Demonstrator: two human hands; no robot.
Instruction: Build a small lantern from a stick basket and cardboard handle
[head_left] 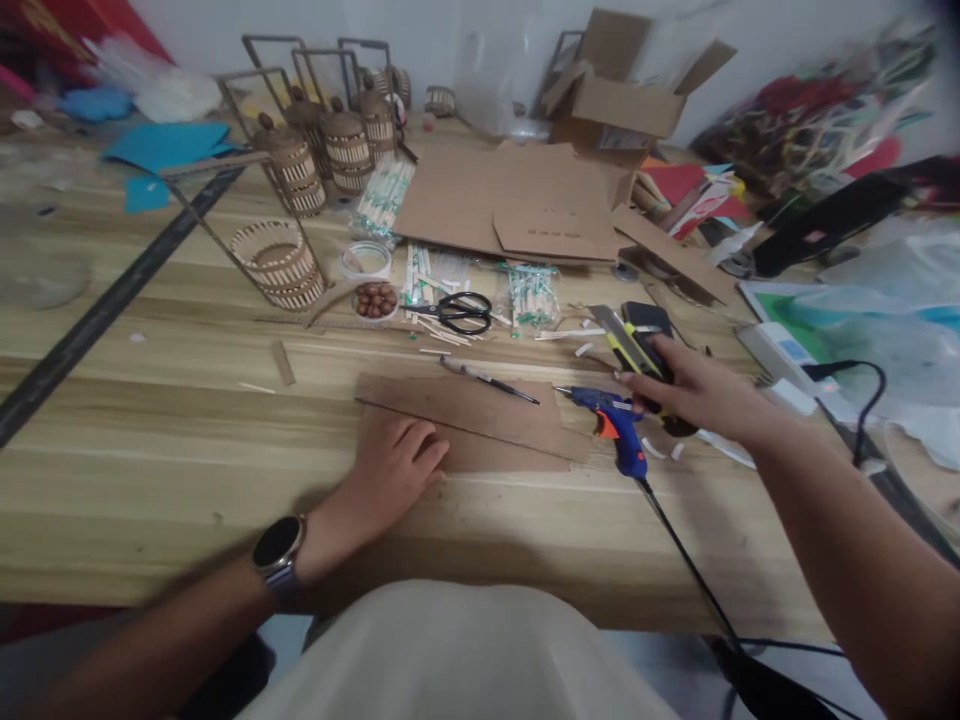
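Note:
My left hand (397, 462) rests on a piece of brown cardboard (510, 455), fingers bent slightly and lying on it. A narrow cardboard strip (480, 430) lies across that piece, next to my fingertips. My right hand (701, 385) grips a yellow and black utility knife (634, 350), held above the table and pointing up to the left. Just below it lies a blue glue gun (619, 425) with an orange trigger, its nozzle toward the cardboard. A pen (491, 380) lies along the cardboard's upper edge.
Black scissors (465, 313), a bowl of brown beads (375, 301) and a tape roll (366, 260) lie beyond the cardboard. A woven stick basket (277, 265) stands left, with several lidded lanterns (349, 150) behind. Larger cardboard sheets (517, 195) are at the back. The glue gun's cable (690, 560) crosses the front edge.

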